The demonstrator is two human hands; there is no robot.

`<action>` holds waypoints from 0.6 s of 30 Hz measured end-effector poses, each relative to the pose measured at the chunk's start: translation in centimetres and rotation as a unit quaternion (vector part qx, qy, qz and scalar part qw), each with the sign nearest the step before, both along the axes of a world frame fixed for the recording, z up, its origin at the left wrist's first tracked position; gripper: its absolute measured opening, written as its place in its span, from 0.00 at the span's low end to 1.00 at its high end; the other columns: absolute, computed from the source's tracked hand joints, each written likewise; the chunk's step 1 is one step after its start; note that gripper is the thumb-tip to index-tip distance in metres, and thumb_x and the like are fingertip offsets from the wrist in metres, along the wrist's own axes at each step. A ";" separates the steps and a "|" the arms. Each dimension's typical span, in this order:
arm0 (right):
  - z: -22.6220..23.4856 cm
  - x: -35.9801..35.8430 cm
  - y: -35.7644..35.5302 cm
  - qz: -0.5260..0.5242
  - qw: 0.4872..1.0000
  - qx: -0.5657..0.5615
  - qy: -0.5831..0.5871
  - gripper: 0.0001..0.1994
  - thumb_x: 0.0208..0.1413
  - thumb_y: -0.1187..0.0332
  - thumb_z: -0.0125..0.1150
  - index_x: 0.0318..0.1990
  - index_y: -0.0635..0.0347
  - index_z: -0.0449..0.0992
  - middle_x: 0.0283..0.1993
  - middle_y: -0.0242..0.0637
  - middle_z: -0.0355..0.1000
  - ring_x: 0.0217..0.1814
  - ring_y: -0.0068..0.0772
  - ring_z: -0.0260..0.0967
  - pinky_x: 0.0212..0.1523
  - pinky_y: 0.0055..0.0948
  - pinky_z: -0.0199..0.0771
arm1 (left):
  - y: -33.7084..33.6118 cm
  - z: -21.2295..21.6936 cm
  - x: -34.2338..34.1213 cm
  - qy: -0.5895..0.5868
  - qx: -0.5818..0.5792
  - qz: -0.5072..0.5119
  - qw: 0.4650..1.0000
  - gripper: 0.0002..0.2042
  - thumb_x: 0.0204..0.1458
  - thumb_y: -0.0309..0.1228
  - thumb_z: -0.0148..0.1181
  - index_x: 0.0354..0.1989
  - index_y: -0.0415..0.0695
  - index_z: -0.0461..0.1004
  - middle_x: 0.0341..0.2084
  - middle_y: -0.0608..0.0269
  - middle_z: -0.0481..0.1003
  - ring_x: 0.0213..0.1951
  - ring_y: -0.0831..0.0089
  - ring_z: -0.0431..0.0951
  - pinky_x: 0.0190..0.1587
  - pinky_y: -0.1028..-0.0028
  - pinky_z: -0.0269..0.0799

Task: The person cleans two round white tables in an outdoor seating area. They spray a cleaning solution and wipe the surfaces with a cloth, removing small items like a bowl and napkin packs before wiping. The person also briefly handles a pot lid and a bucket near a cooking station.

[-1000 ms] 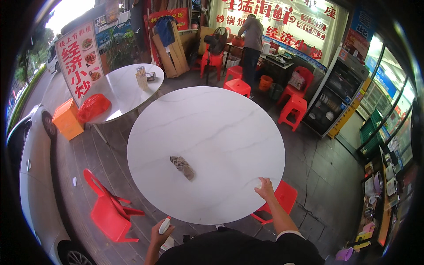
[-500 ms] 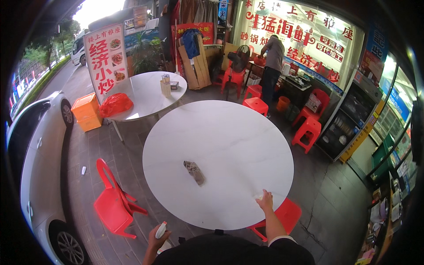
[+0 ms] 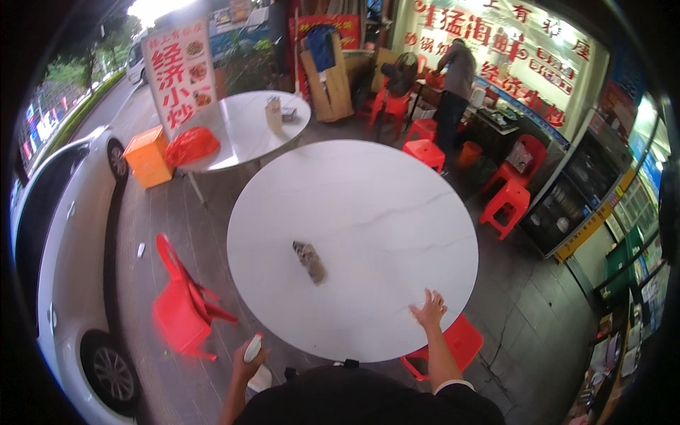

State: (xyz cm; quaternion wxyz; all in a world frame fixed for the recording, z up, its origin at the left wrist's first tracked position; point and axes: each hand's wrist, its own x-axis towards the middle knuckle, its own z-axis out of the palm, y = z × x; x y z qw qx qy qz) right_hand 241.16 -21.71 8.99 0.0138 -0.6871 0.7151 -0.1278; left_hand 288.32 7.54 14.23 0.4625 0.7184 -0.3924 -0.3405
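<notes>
My left hand (image 3: 245,363) is closed around a white spray bottle (image 3: 260,378), low beside the near left edge of the round white table (image 3: 368,191). The bottle's white head rises above my fist. Over the table's near right part, my right hand (image 3: 428,309) reaches out, fingers spread, with nothing visible in it. Whether its fingertips touch the tabletop I cannot tell. A crumpled grey-brown cloth (image 3: 309,263) lies on the table, left of the middle and apart from both hands.
A red chair (image 3: 183,312) stands left of the table, and a red stool (image 3: 453,347) is partly under its right edge. Behind is another round table (image 3: 244,117) with a red bag (image 3: 192,146). A white car (image 3: 67,234) is parked left. A person (image 3: 455,88) stands at the back.
My right hand's fingers have spread apart. My left hand has come up slightly with the spray bottle. The view has shifted a little; the cloth stays on the table.
</notes>
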 end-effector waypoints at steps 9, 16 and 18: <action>3.1 1.5 3.7 -0.032 0.992 -0.053 -0.106 0.36 0.45 0.58 0.65 0.64 0.47 0.57 0.64 0.41 0.56 0.67 0.48 0.50 0.57 0.55 0.56 | -8.5 -0.1 3.2 0.045 -0.037 -0.002 0.998 0.14 0.44 0.36 0.69 0.34 0.41 0.74 0.19 0.68 0.72 0.22 0.82 0.72 0.25 0.77 0.68; 3.4 4.4 11.2 -0.110 0.988 -0.025 -0.103 0.34 0.46 0.63 0.62 0.63 0.51 0.57 0.61 0.42 0.60 0.64 0.47 0.55 0.56 0.54 0.60 | -18.3 2.6 9.9 -0.063 0.125 0.050 0.989 0.18 0.43 0.50 0.65 0.27 0.45 0.77 0.15 0.65 0.74 0.20 0.72 0.76 0.27 0.68 0.70; 2.9 5.3 13.3 -0.123 0.988 -0.010 -0.092 0.34 0.46 0.63 0.62 0.63 0.50 0.57 0.61 0.42 0.60 0.64 0.47 0.56 0.55 0.53 0.62 | -20.7 1.1 13.3 -0.092 0.148 0.059 0.983 0.19 0.42 0.52 0.64 0.26 0.46 0.78 0.16 0.64 0.75 0.21 0.68 0.77 0.29 0.66 0.71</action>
